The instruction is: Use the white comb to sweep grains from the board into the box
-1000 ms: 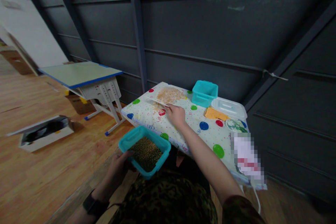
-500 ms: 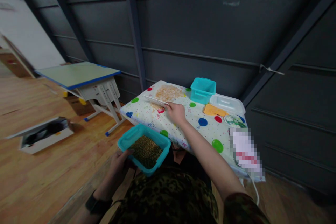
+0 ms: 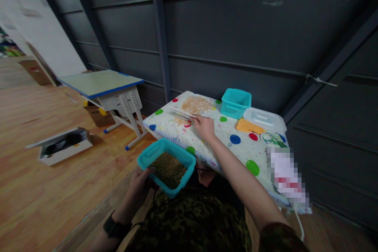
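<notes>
My left hand grips the near edge of a teal tub filled with green beans, held below the table's front edge over my lap. My right hand reaches out over the dotted tablecloth and is closed on a thin white flat strip. The strip's far end lies beside a spread of pale grains at the table's back left. A few grains lie scattered by the strip.
An empty teal tub, a clear lid, an orange cloth and a patterned dish sit at the table's back right. A blue-edged desk stands to the left, with an open box on the wooden floor.
Only the view has shifted slightly to the right. Both hands keep their holds and places.
</notes>
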Tool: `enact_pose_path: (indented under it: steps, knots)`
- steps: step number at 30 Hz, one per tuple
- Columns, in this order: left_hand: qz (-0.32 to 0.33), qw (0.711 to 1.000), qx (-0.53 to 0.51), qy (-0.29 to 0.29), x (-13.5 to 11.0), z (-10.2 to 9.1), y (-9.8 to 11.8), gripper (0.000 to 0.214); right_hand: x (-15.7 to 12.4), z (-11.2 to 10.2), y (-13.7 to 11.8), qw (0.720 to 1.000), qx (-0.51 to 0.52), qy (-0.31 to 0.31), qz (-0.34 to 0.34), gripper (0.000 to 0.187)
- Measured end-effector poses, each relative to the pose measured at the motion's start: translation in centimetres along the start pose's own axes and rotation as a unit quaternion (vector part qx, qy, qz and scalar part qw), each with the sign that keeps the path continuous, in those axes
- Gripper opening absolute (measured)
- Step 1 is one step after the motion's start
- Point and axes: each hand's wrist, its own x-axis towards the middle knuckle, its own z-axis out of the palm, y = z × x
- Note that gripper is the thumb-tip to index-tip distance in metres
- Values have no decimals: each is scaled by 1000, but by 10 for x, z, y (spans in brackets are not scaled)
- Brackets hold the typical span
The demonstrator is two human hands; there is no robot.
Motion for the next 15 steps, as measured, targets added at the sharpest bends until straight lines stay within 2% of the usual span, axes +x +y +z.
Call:
enact_pose_path:
  steps: [4,9,15]
  knots:
    - [-1,1000,4,10,3,-1,-3,52,-1,-1,1,1000,-2,-18,-7,35]
    - [-1,1000,-11,9,4,-2,-4,54,-5,-2,1,1000,9,5,-9,35]
    - [0,1000,-3,-1,3,-3,-5,57,-7,0,-1,999,27,-8,-29,33]
